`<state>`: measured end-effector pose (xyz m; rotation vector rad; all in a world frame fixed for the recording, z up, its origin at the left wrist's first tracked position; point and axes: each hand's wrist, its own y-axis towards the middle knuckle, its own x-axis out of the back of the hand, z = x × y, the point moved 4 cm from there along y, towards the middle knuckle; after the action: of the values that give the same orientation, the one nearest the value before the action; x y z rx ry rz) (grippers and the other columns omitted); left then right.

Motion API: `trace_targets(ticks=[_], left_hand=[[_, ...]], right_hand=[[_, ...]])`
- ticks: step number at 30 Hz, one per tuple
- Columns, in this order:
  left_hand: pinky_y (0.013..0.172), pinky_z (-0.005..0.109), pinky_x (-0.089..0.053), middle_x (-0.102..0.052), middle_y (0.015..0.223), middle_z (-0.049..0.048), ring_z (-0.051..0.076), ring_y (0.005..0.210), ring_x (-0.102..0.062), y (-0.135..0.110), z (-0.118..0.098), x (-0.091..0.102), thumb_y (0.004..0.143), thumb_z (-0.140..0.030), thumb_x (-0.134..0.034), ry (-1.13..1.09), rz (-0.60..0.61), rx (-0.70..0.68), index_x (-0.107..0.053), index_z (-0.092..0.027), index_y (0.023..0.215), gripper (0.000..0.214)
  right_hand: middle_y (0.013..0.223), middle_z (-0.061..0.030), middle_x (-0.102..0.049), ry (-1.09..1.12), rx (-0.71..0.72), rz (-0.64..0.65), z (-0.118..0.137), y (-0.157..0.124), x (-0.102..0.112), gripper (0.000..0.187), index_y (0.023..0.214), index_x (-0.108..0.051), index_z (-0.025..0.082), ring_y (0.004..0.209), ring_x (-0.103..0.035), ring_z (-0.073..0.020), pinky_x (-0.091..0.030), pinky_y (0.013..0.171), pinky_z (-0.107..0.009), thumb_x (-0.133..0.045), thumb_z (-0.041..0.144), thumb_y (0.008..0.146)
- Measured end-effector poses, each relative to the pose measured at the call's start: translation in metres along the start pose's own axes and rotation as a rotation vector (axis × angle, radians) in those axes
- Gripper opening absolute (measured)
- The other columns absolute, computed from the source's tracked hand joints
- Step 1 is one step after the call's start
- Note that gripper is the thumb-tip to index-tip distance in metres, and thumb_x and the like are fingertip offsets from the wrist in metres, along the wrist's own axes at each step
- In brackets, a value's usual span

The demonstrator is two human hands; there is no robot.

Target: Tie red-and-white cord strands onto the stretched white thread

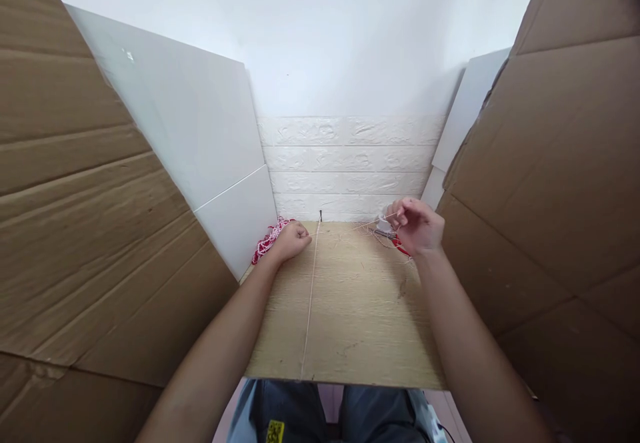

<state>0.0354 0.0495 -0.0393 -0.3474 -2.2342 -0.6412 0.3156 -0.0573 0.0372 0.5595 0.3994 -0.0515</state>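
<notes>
A white cord [309, 303] runs lengthwise over the wooden board, from a small dark hook [321, 215] at the back to the front edge. Just left of the cord's far end is my left hand [293, 241], its fingers pinched together; a faint strand shows at the fingertips, by the cord. My right hand [419, 226] is raised over the board's far right, with thumb and fingers closed on a thin white thread [373, 221]. That thread slants down leftward from the fingers, and its far end is hard to make out.
Red and white cords [267, 241] lie heaped behind my left hand. Red-handled scissors [399, 245] and a white roundish item [384, 224] sit partly hidden beside my right hand. Cardboard panels [90, 229] [560, 196] flank the wooden board [370, 323]; a white brick-patterned wall [345, 159] stands behind.
</notes>
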Motion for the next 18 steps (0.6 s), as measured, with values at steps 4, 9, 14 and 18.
trace_targets(ticks=[4,9,14,18], left_hand=[[0.063,0.027,-0.039,-0.052,0.060,-0.0002,0.016,0.067,-0.051,0.001,0.002,-0.001,0.069,-0.018,-0.051,0.054,0.026,-0.066,-0.036,-0.021,0.049,0.026],[0.063,0.028,-0.037,-0.042,0.053,-0.0009,0.016,0.065,-0.047,0.002,0.006,-0.004,0.070,-0.018,-0.052,0.163,0.044,-0.144,-0.034,-0.021,0.047,0.029],[0.067,0.029,-0.040,-0.051,0.056,0.0017,0.019,0.072,-0.052,0.002,0.010,-0.005,0.071,-0.021,-0.057,0.240,0.053,-0.154,-0.046,-0.020,0.048,0.025],[0.072,0.031,-0.044,-0.063,0.073,0.0062,0.021,0.081,-0.057,0.002,0.010,-0.005,0.071,-0.023,-0.062,0.238,0.058,-0.116,-0.061,-0.018,0.057,0.014]], right_hand=[[0.042,0.0063,-0.029,-0.198,-0.250,0.084,0.001,-0.003,0.010,0.031,0.064,-0.056,0.020,0.038,-0.024,-0.0085,-0.024,0.041,-0.024,-0.055,0.044,0.082],[0.044,0.0013,-0.052,-0.897,-0.841,0.367,-0.037,-0.023,0.028,0.021,0.077,-0.064,0.017,0.035,-0.038,-0.0090,-0.025,0.037,-0.022,-0.066,0.038,0.079],[0.059,-0.0096,-0.066,-1.151,-1.054,0.500,-0.062,-0.032,0.037,0.011,0.061,-0.063,0.014,0.047,-0.055,-0.0153,-0.042,0.047,-0.027,-0.066,0.016,0.071],[0.064,-0.0067,-0.065,-1.361,-0.963,0.579,-0.060,-0.026,0.041,0.010,0.055,-0.066,0.016,0.055,-0.056,-0.0161,-0.039,0.050,-0.026,-0.072,0.015,0.062]])
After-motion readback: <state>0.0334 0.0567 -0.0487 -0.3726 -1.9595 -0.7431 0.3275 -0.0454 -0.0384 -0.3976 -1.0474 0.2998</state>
